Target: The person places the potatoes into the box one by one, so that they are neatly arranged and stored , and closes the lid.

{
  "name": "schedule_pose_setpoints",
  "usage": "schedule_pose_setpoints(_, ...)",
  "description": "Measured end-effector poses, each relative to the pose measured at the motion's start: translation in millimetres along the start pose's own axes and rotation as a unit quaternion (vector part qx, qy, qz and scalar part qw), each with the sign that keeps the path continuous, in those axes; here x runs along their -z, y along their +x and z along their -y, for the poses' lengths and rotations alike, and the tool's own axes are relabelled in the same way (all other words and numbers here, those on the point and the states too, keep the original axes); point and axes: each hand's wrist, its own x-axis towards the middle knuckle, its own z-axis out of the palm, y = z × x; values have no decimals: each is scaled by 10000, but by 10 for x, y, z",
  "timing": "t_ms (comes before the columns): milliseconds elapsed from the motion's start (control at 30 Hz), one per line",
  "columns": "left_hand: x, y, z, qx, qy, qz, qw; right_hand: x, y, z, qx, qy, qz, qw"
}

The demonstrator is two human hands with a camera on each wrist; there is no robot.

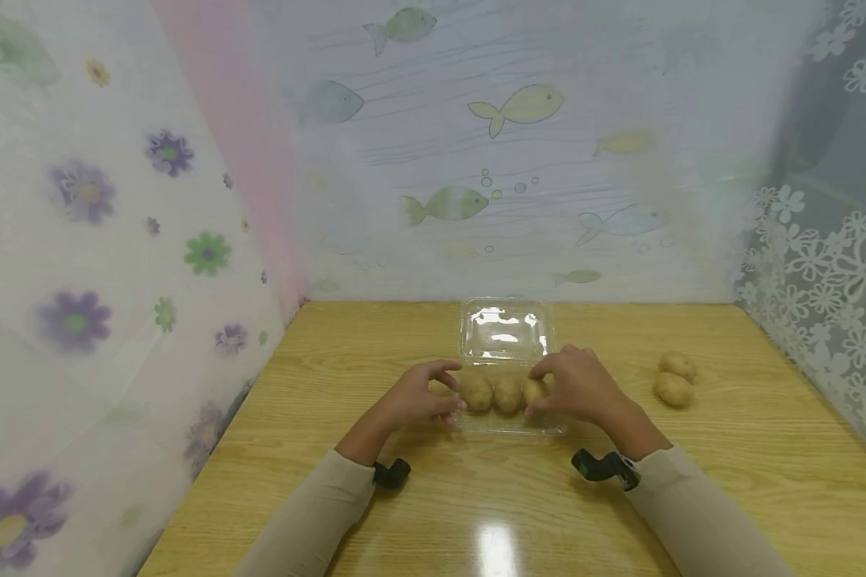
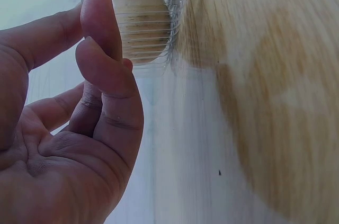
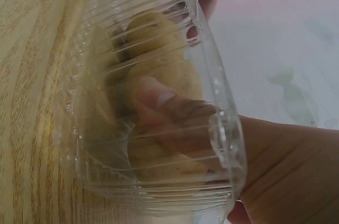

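A clear plastic clamshell box (image 1: 512, 426) lies with its lid (image 1: 507, 327) folded back on the table. Three potatoes sit in a row in its base: a left one (image 1: 476, 393), a middle one (image 1: 507, 395) and a right one (image 1: 534, 391). My right hand (image 1: 580, 385) reaches in from the right side and pinches the right potato between thumb and fingers; the right wrist view shows the thumb (image 3: 153, 94) through the ribbed wall. At the box's left end is my left hand (image 1: 418, 394), fingers loosely bent around the edge. Whether they touch the plastic, I cannot tell.
Two more potatoes (image 1: 674, 378) lie together on the wooden table (image 1: 375, 336), right of the box. A fish-patterned curtain (image 1: 433, 160) hangs along the back edge, with a flowered curtain (image 1: 137, 264) at left and another (image 1: 830, 256) at right.
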Motion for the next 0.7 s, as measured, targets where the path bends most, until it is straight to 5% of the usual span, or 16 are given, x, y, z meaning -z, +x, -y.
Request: schedule_pose_setpoints(700, -5, 15, -2, 48, -15, 49, 10000, 5, -15, 13, 107, -390, -103, 9991)
